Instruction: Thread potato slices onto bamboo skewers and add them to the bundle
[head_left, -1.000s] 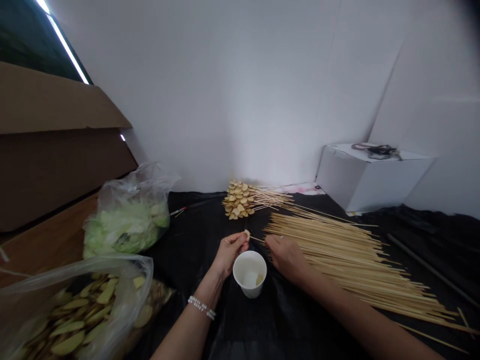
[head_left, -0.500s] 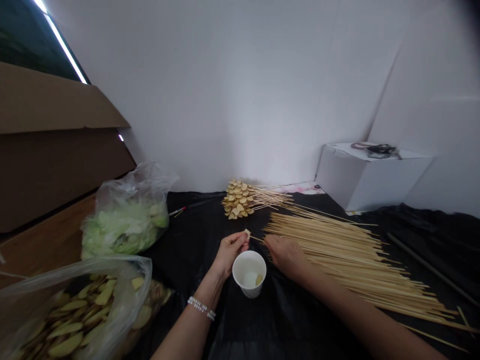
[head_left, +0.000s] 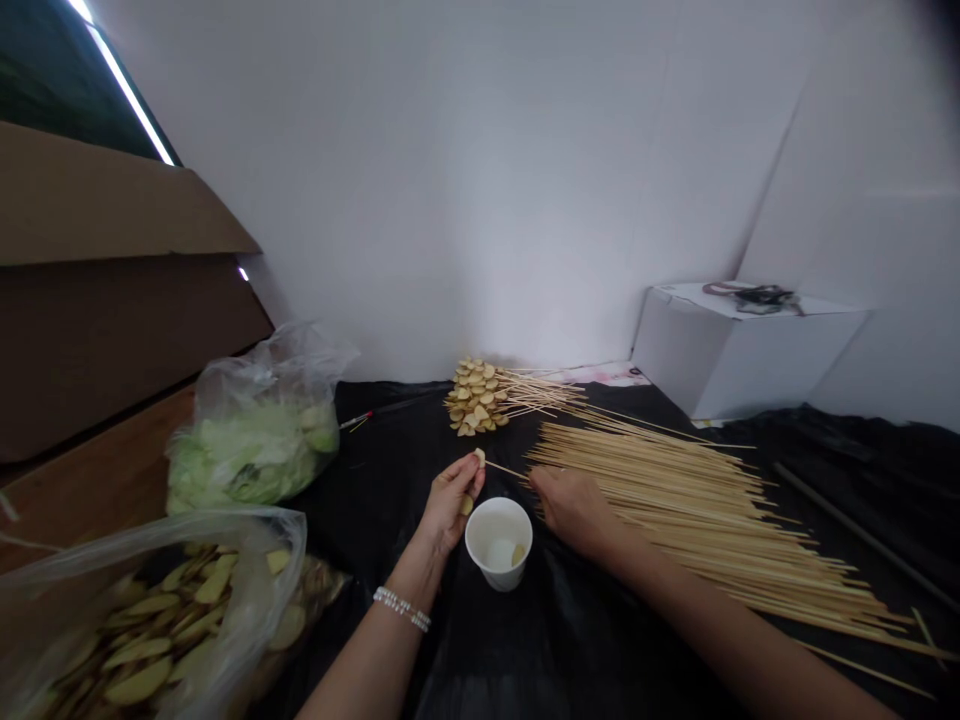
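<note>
My left hand [head_left: 448,500] pinches a pale potato slice [head_left: 480,458] at its fingertips. A second slice [head_left: 467,505] shows against its lower fingers. My right hand [head_left: 571,503] is closed on a thin wooden skewer [head_left: 505,469], whose far end meets the pinched slice; how deep it goes I cannot tell. Between and just below my hands stands a white paper cup [head_left: 499,585] with a potato piece [head_left: 518,553] inside. Beside my right hand lies a wide spread of bare skewers [head_left: 720,530]. Farther back rests a pile of skewered potato slices [head_left: 476,395].
At the left are an open plastic bag of potato slices [head_left: 139,655] and a clear bag of pale green vegetables [head_left: 255,450]. A red-tipped pen [head_left: 356,421] lies behind them. A white box [head_left: 705,350] stands back right. Black sheeting [head_left: 487,660] covers the work surface.
My left hand has shifted slightly left with the slice, and more of the skewer shows between my hands. The second slice in the left hand has come into view. My right hand has hardly moved.
</note>
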